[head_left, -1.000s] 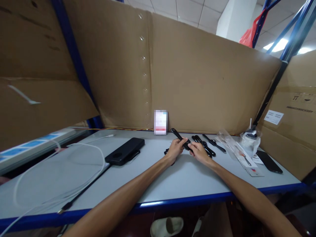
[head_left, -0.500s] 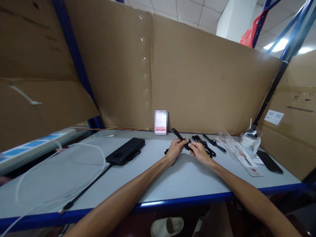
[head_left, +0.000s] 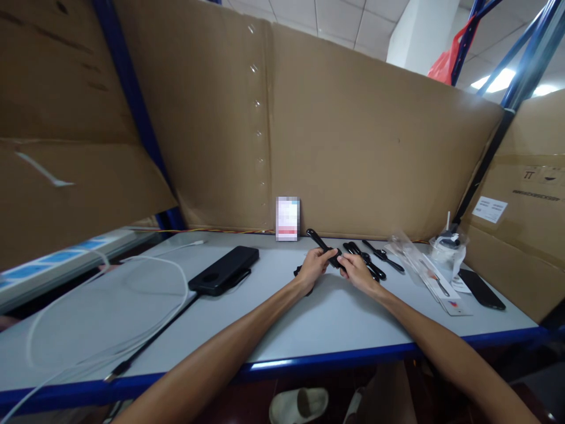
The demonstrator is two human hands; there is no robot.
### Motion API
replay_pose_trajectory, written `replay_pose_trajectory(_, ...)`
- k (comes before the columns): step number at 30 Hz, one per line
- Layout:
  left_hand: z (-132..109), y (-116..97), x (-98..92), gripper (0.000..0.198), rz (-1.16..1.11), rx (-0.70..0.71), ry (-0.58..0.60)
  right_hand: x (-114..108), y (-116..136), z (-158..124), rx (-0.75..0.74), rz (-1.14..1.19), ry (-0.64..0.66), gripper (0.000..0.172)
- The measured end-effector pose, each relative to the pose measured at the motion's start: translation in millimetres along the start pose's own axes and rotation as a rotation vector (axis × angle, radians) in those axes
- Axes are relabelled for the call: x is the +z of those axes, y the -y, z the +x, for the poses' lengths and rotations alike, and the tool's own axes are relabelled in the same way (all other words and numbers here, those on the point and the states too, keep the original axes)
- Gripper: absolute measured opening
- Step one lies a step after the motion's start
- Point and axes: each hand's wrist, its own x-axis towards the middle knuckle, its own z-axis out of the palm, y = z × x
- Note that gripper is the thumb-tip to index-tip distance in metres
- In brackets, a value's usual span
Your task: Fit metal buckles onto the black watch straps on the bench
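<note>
Both hands meet over the middle of the table, on a long glossy black object (head_left: 317,238) with a rounded end that points up and to the left. My left hand (head_left: 314,264) is closed around its middle, thumb on top. My right hand (head_left: 356,271) pinches its lower end, which the fingers partly hide; I cannot make out its exact kind. Just right of my right hand lie several similar black objects (head_left: 364,257), and beyond them another one (head_left: 383,257) lies slantwise. Under my left wrist, another dark item (head_left: 298,271) is mostly covered.
A phone (head_left: 288,219) with a lit screen leans on the cardboard wall (head_left: 362,129). Left are a black power bank (head_left: 227,270), a white cable (head_left: 183,277) and a power strip (head_left: 66,256). Right are clear plastic packets (head_left: 432,282), a bagged cup (head_left: 445,253) and a dark phone (head_left: 482,289).
Both hands keep nearly the same place and grip on the black object. Only a tiny shift of the right fingers at its lower end shows.
</note>
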Motion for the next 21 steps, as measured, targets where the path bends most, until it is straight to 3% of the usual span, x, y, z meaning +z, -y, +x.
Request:
replay_pose_trajectory(16,-1.2,-4.1,-3.2,0.056,0.059,0.015,0.023,0.5,-2.8,1.8,-0.022,-0.026,-0.043,0.036)
replay_pose_trajectory(21,6.6,-14.5,-18.7,0.056,0.060,0.115,-0.107,-3.1,-2.4,3.6,0.005,0.004,-0.089,0.038)
